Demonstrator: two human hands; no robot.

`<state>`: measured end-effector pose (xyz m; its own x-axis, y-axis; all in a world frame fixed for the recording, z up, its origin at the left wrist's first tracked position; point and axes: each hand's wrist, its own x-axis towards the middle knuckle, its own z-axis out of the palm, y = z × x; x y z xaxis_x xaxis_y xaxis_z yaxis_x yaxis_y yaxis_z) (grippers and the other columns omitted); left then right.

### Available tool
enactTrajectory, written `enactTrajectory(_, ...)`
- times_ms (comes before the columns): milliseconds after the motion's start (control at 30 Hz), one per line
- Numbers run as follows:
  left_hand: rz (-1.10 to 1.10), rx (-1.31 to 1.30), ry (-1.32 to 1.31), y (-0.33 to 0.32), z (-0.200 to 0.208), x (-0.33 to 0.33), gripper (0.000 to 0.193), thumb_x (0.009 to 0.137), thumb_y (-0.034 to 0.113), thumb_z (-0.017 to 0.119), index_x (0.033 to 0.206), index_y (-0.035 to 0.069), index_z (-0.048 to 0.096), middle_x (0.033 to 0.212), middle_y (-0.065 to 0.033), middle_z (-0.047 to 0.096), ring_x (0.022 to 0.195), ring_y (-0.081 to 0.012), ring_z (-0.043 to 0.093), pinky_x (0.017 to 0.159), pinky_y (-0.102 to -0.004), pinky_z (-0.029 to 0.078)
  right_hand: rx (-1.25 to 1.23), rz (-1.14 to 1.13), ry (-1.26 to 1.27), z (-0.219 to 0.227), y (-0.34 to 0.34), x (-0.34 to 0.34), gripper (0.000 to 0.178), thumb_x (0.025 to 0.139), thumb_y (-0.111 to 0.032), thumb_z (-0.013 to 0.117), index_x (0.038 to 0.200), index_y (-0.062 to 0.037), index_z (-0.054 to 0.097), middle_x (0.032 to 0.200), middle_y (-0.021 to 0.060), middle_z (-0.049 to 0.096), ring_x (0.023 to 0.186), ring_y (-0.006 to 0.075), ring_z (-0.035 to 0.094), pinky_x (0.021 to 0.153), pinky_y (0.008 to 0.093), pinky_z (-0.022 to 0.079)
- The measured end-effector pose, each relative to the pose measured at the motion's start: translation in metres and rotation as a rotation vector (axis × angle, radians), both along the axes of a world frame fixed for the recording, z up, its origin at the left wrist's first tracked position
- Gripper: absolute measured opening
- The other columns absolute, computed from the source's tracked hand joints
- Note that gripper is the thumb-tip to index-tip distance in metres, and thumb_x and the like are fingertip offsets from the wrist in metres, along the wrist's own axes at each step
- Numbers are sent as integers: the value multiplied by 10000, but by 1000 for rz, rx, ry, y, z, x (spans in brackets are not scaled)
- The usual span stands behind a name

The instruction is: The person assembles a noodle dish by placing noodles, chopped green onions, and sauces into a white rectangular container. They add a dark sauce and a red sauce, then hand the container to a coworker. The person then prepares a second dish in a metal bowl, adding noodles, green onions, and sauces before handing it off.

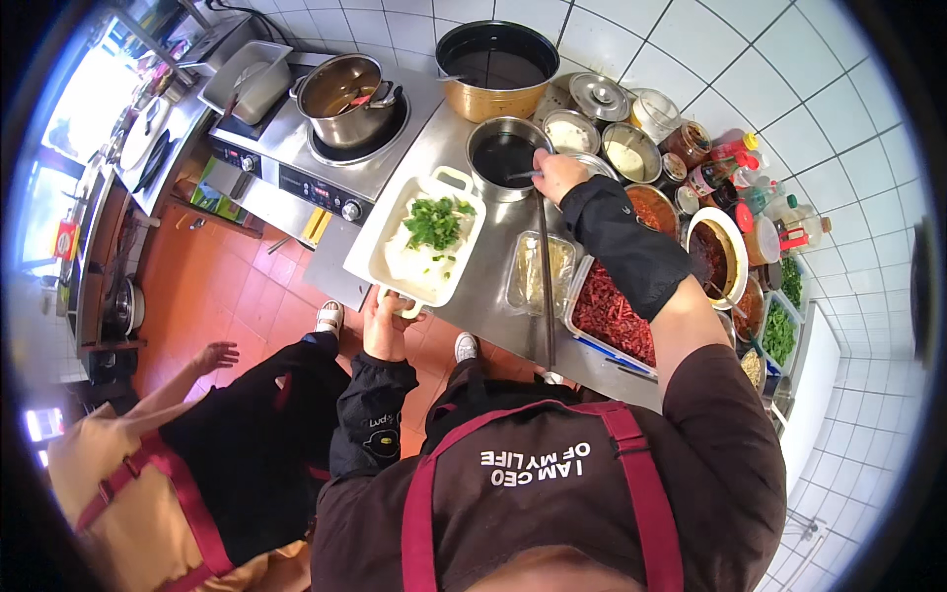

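**Both hands occupied: dish at left, utensil at right**

The left hand (387,331) has its fingers clamped on the near handle of the white dish (378,259). The right hand (560,178) has its fingers together on the handle of a utensil (521,176); its far end is lost in the dark liquid (498,158) of a steel pot (496,193).

The dish is located at the tabletop's (501,219) front edge, left of the steel pot, near end over the floor. Contact with the tabletop cannot be determined. It contains white food (406,260) topped with chopped greens (434,223).

Long chopsticks (548,286) extend from near the right hand toward the front edge, crossing a clear box (528,276). Right of these sits a tub of red food (607,311).

Behind the steel pot stands a larger pot (488,102); a third (340,126) occupies the hob (390,148). Bottles (708,178) line the wall at right. A co-worker's hand (214,357) is at left, well apart.
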<state>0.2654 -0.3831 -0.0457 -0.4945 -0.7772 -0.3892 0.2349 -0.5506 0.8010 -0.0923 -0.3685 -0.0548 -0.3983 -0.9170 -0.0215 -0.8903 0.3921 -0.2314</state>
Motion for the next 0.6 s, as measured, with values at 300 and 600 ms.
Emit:
enactTrajectory(300,23,140,108,-32,-47,-14,417,760,99,523,1168,54,453,1036,-65,566,863,-217,599,647,-315,533,-422,-373,-768,-75,-39,-9,151,830,-183,575,858,-36,604,659,79,609,504,116,556,409,241,445)
enactTrajectory(600,-29,227,222,-52,-51,-47,485,753,23,476,1231,43,395,1150,-68,537,900,-211,589,698,-308,513,-732,-634,-1312,-8,15,-3,201,879,-140,513,948,40,573,766,138,638,568,140,594,475,232,484)
